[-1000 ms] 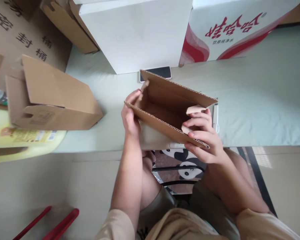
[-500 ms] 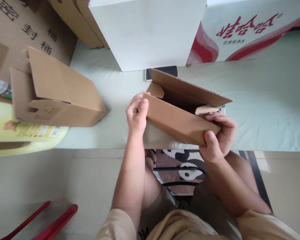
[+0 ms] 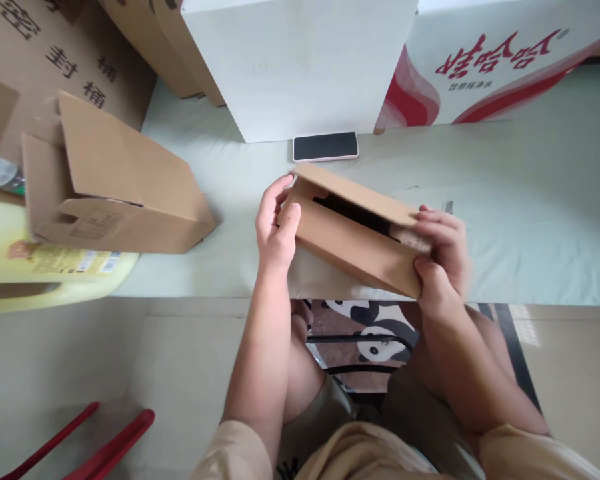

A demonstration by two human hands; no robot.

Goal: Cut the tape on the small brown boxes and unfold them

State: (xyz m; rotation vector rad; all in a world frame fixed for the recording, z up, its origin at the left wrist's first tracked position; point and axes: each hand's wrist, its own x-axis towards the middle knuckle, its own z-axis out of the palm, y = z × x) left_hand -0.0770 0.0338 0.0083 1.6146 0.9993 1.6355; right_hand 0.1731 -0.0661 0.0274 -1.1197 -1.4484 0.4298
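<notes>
A brown cardboard box (image 3: 355, 243) is tilted between my two hands, over the front of the pale green cloth. Its long flap (image 3: 363, 193) is folded partway over the opening, leaving a dark gap. My left hand (image 3: 276, 227) grips the left end, thumb on the near wall and fingers behind. Around the right end closes my right hand (image 3: 443, 257), its thumb on the near side and its fingers by the flap's corner. What lies inside the box cannot be seen. Behind it, a phone (image 3: 325, 147) rests on the cloth.
A second cardboard box (image 3: 130, 180) lies at left, its end flaps apart. Beside it are a yellow plastic container (image 3: 80, 267) and a capped bottle (image 3: 0, 173). White cartons (image 3: 305, 67) stand along the back. Below the cloth's edge (image 3: 180, 293) are red bars (image 3: 115, 443).
The box's long flap has swung down toward the near wall, narrowing the opening. My right hand's fingers have risen to the flap's corner, and the phone is now fully visible.
</notes>
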